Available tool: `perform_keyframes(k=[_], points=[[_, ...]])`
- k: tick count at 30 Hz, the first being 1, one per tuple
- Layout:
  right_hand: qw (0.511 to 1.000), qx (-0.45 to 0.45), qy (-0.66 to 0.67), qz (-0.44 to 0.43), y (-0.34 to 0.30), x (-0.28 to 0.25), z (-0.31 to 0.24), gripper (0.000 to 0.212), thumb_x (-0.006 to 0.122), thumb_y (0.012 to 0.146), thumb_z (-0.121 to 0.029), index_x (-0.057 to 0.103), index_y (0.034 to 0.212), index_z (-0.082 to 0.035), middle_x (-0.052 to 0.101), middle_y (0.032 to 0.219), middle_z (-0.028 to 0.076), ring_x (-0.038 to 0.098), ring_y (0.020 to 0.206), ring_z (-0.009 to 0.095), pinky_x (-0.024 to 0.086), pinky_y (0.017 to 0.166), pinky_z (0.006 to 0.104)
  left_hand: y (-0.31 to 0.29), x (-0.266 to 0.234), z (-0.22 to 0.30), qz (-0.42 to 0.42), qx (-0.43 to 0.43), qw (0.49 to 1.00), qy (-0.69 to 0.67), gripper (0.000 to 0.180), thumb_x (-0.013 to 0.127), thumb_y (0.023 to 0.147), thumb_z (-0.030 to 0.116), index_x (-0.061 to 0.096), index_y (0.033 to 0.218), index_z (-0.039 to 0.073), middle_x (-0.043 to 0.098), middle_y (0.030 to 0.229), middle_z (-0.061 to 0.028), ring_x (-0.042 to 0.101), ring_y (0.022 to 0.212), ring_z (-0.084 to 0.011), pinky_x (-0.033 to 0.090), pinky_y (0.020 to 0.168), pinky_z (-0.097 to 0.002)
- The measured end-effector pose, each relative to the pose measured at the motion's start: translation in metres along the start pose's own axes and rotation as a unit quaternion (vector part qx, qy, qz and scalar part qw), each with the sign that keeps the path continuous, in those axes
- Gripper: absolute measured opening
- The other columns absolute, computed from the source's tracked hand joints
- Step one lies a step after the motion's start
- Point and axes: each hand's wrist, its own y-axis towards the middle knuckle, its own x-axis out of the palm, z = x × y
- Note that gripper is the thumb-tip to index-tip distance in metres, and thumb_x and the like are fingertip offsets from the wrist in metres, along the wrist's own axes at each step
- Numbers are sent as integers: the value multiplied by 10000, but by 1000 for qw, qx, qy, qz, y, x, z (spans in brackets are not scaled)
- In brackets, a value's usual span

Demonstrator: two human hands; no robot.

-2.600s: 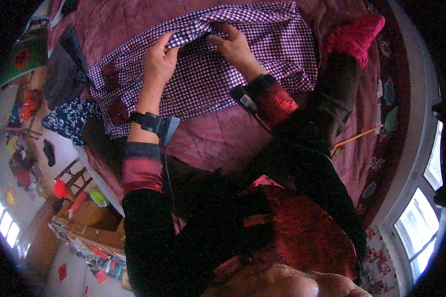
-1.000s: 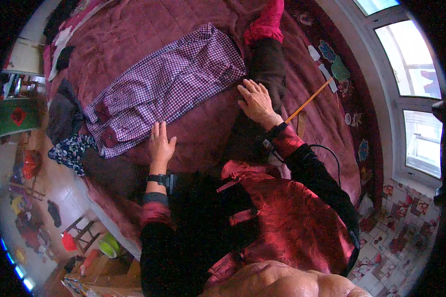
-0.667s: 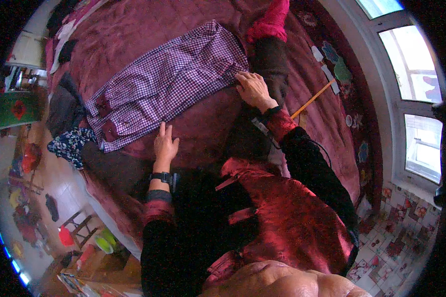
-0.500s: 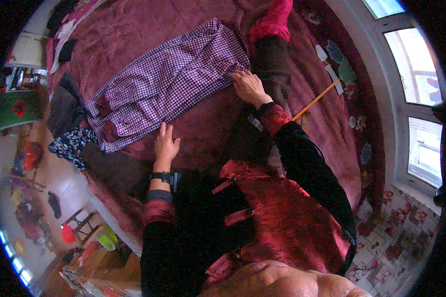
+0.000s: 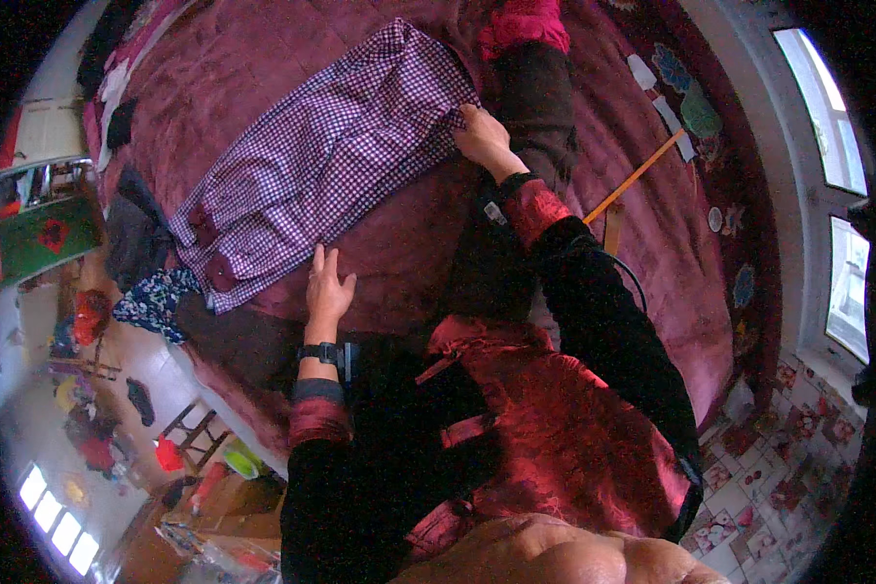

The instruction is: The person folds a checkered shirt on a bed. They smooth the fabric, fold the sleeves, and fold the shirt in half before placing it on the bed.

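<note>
A purple-and-white checked shirt (image 5: 331,136) lies folded lengthwise across the maroon blanket (image 5: 380,229), with creases along it and two dark maroon patches at its left end. At the shirt's right end, my right hand (image 5: 484,136) has its fingers curled on the cloth's edge, pinching it. My left hand (image 5: 331,289) rests just below the shirt's near edge, fingers stretched out and holding nothing. A dark band with a small device circles my left wrist.
Dark trousers (image 5: 535,107) and a bright pink cloth (image 5: 526,27) lie beyond my right hand. A yellow stick (image 5: 635,175) rests on the right side of the blanket. At the left edge are a floral cloth (image 5: 156,300) and grey clothing (image 5: 131,229). Windows stand at far right.
My right hand has moved a little away from me at the shirt's right end, its fingers now closed on the edge. My left hand stays almost in place. The view has shifted slightly.
</note>
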Motion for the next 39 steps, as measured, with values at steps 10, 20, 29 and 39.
perform_keyframes(k=[10, 20, 29, 39], points=[[950, 90, 297, -29, 22, -2, 11, 221, 701, 807, -266, 726, 887, -61, 699, 738, 65, 650, 643, 198, 507, 618, 344, 1, -3, 2, -26, -24, 999, -18, 660, 720, 811, 231, 472, 1395, 48, 275, 1560, -219, 429, 1314, -446, 413, 1060, -481], [869, 137, 470, -75, 17, -10, 6, 191, 700, 878, -210, 661, 933, -32, 573, 681, -1, 505, 555, 117, 415, 500, 294, 2, 0, -5, -50, -36, 998, -15, 657, 708, 820, 216, 458, 1408, 65, 269, 1566, -201, 415, 1325, -450, 412, 1059, -498], [823, 167, 527, -131, 11, -22, -1, 170, 670, 920, -262, 650, 992, -109, 515, 744, -42, 483, 645, 102, 436, 605, 278, 2, -3, -1, -76, -65, 995, -26, 652, 705, 825, 213, 457, 1412, 74, 265, 1567, -204, 426, 1313, -451, 421, 1050, -500], [816, 181, 534, -128, 12, -17, 1, 247, 680, 887, -170, 647, 1114, -77, 558, 794, -26, 487, 649, 97, 453, 620, 268, 3, -5, 1, -38, -27, 999, -25, 638, 713, 822, 214, 481, 1392, 44, 271, 1562, -218, 421, 1321, -446, 418, 1057, -474]])
